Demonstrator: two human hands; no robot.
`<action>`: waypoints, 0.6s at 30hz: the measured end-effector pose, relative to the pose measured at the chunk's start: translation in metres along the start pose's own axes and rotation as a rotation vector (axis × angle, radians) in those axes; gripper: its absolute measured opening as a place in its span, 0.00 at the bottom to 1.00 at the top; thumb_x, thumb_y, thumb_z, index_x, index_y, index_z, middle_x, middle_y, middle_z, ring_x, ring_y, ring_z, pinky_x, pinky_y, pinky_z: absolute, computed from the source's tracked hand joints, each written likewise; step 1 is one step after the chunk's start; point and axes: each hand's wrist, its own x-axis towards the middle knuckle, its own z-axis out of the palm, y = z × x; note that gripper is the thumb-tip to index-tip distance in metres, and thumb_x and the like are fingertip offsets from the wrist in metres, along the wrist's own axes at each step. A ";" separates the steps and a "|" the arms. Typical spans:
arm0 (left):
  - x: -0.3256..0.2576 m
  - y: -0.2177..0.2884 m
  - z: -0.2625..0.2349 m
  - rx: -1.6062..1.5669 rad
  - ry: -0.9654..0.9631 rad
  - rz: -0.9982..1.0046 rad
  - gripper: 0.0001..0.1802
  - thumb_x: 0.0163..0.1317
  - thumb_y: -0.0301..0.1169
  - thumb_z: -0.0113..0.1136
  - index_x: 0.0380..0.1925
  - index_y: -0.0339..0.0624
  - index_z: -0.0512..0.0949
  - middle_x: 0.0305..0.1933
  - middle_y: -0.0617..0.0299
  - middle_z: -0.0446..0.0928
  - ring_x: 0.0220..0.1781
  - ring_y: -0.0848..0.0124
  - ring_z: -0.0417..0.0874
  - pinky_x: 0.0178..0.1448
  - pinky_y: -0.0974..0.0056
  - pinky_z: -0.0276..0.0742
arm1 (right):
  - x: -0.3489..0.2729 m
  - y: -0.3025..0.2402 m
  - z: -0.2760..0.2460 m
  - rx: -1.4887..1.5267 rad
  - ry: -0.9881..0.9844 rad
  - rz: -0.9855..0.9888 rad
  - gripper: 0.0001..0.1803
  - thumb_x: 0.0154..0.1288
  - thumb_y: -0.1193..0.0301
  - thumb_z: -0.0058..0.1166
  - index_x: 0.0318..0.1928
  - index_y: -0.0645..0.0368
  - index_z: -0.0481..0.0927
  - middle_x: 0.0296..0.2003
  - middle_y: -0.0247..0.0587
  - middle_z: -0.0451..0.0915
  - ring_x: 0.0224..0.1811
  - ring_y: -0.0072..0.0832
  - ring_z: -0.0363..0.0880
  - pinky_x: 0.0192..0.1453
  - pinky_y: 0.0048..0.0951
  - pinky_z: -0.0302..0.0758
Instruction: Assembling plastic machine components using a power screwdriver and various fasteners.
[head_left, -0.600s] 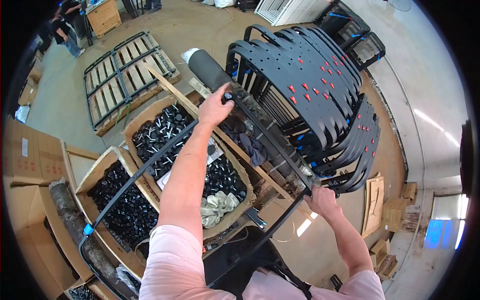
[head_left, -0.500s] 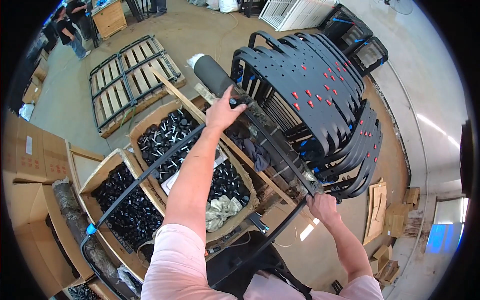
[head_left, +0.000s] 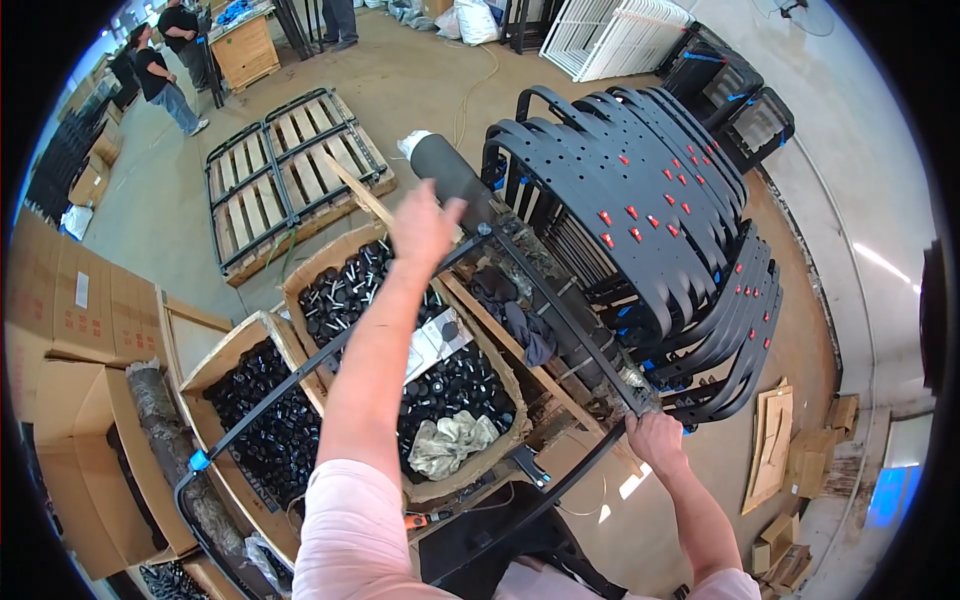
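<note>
A black metal tube frame (head_left: 560, 305) spans in front of me over the boxes. At its right corner, my right hand (head_left: 655, 440) is closed round the tube. My left hand (head_left: 428, 225), smeared by motion, hangs just left of the far corner, fingers apart and seemingly holding nothing. A small round black foot (head_left: 485, 229) sits on that corner. Below my left arm, a cardboard box (head_left: 515, 425) holds black round feet with metal bolts (head_left: 335, 300), a white sheet (head_left: 437, 345) and a crumpled pale glove (head_left: 450, 445). Another box holds black caps (head_left: 265, 420).
Stacked black curved frames with red pieces (head_left: 640, 200) stand at the right. A wrapped roll (head_left: 450, 175) lies beyond the tube frame. Farther left is a pallet with a black frame (head_left: 295, 185). Open cartons (head_left: 90, 450) stand at left; two people (head_left: 165, 80) are far off.
My left hand has come off the far corner of the frame and moved left, leaving the round foot in plain sight. My right hand keeps its grip. The view has shifted slightly.
</note>
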 end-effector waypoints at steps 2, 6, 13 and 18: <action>-0.016 0.058 0.006 -0.008 -0.143 0.092 0.44 0.59 0.57 0.71 0.65 0.37 0.72 0.57 0.44 0.81 0.60 0.47 0.82 0.64 0.49 0.78 | -0.005 0.012 0.002 -0.009 -0.006 0.028 0.31 0.74 0.51 0.48 0.26 0.65 0.87 0.26 0.59 0.85 0.31 0.54 0.87 0.40 0.49 0.84; -0.012 0.032 -0.001 0.064 -0.194 0.159 0.46 0.57 0.57 0.73 0.66 0.38 0.70 0.55 0.48 0.81 0.54 0.49 0.84 0.58 0.49 0.80 | -0.003 0.018 0.003 0.003 -0.002 0.036 0.31 0.74 0.50 0.48 0.25 0.65 0.87 0.26 0.60 0.85 0.30 0.54 0.87 0.39 0.50 0.84; 0.007 0.010 -0.012 0.130 -0.166 -0.003 0.28 0.63 0.55 0.67 0.42 0.38 0.80 0.38 0.48 0.83 0.44 0.51 0.87 0.48 0.48 0.84 | 0.003 0.008 -0.003 0.019 0.005 0.017 0.32 0.74 0.50 0.48 0.25 0.65 0.86 0.26 0.61 0.84 0.30 0.55 0.87 0.39 0.50 0.84; 0.004 0.083 0.013 0.273 -0.588 0.217 0.37 0.66 0.67 0.57 0.40 0.41 0.89 0.37 0.52 0.89 0.44 0.57 0.91 0.45 0.51 0.85 | 0.001 0.017 0.004 0.004 0.005 0.044 0.33 0.75 0.49 0.45 0.26 0.64 0.88 0.27 0.61 0.86 0.32 0.55 0.88 0.41 0.51 0.84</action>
